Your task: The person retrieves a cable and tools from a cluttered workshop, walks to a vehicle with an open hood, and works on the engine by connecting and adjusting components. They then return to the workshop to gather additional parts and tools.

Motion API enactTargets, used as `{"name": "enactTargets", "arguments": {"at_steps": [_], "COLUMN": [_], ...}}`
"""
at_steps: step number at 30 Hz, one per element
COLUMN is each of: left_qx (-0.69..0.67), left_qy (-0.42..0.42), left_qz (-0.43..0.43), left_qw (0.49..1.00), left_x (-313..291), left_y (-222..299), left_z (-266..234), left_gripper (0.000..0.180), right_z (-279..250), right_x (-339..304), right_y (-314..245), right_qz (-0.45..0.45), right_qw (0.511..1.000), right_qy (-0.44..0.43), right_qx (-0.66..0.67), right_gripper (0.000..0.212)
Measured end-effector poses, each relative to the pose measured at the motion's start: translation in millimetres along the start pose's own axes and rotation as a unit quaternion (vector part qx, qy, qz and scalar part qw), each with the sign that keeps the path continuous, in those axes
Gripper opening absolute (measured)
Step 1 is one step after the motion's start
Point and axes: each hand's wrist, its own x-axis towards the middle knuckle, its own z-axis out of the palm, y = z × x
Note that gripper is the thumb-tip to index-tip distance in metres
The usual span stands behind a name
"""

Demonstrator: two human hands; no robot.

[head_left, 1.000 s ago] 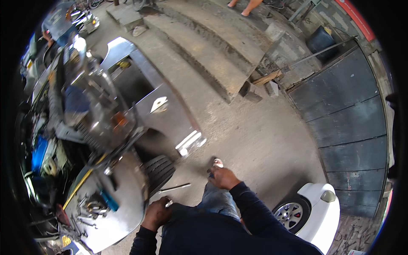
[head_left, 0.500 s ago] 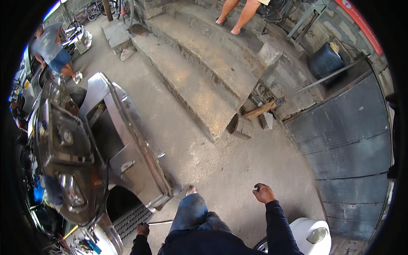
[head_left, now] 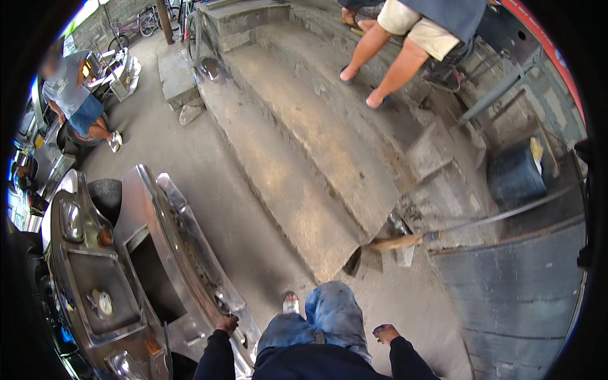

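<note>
My left hand (head_left: pixel 226 323) is closed, its fingers curled beside the shiny metal vehicle body (head_left: pixel 199 297). What it grips is hidden, and I cannot tell whether the hand touches the metal. My right hand (head_left: pixel 386 334) hangs low over the concrete in front of my right side. Its fingers are loosely bent and slightly apart, with nothing visible in them. My legs in blue jeans (head_left: pixel 339 304) are between the two hands, one foot (head_left: pixel 291 303) showing ahead of them.
Broad concrete steps (head_left: pixel 285 171) rise ahead. A wooden-handled pole (head_left: pixel 402 242) lies across their right end, near a dark bucket (head_left: pixel 518 174) and grey metal sheets (head_left: pixel 519 297). One person (head_left: pixel 373 76) stands on the steps, another (head_left: pixel 76 95) by vehicles at far left.
The view has shifted forward toward the steps, and the white vehicle part at lower right is gone from sight. The thin rod seen in my left hand is no longer distinguishable.
</note>
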Motion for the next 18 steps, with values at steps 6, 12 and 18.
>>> {"name": "enactTargets", "arguments": {"at_steps": [6,12,18], "left_qx": [-0.104,-0.175,-0.131], "left_qy": [0.111,0.104,0.079], "left_qz": [-0.04,-0.055,-0.129], "left_qw": [0.988,0.977,0.98], "left_x": [99.9,123.1,194.1], "left_y": [229.8,358.2,348.4], "left_z": [-132.9,-226.2,-274.5], "left_gripper": [0.034,0.026,0.041], "right_z": [-187.0,-421.0,-640.6], "right_x": [95.6,119.3,121.6], "right_y": [-95.3,-290.1,-534.4], "right_qz": [-0.274,-0.148,-0.223], "right_qw": [0.863,0.982,0.951], "right_qy": [0.086,0.112,0.188], "right_qx": [-0.415,0.021,0.105], "right_gripper": [0.026,0.032,0.032]}}
